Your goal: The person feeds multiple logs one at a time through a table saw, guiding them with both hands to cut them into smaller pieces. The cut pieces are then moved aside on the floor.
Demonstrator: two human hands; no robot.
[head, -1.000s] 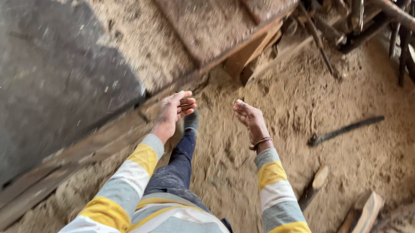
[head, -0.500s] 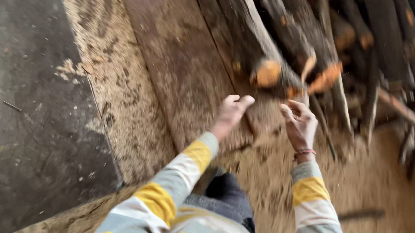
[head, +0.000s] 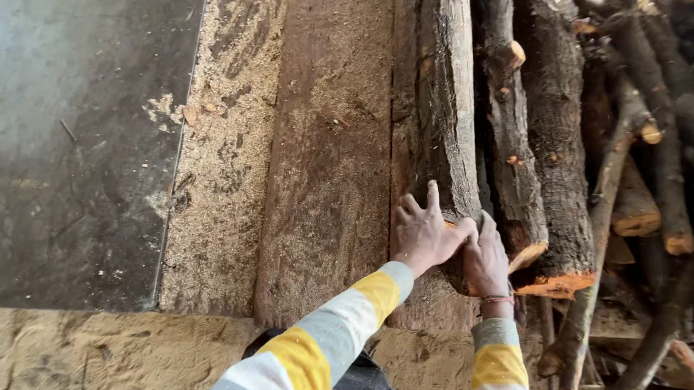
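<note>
Both hands [head: 452,249] on log end [head: 447,178]

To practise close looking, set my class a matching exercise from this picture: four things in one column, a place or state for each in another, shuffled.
Things:
1. left hand
2. right hand
3. dark metal sheet
4. flat plank

Places or states:
A. far left of the picture
B. fingers spread on the log's near end
C. beside the log, dusted with sawdust
D. red thread at its wrist

Pairs: 1-B, 2-D, 3-A, 4-C
</note>
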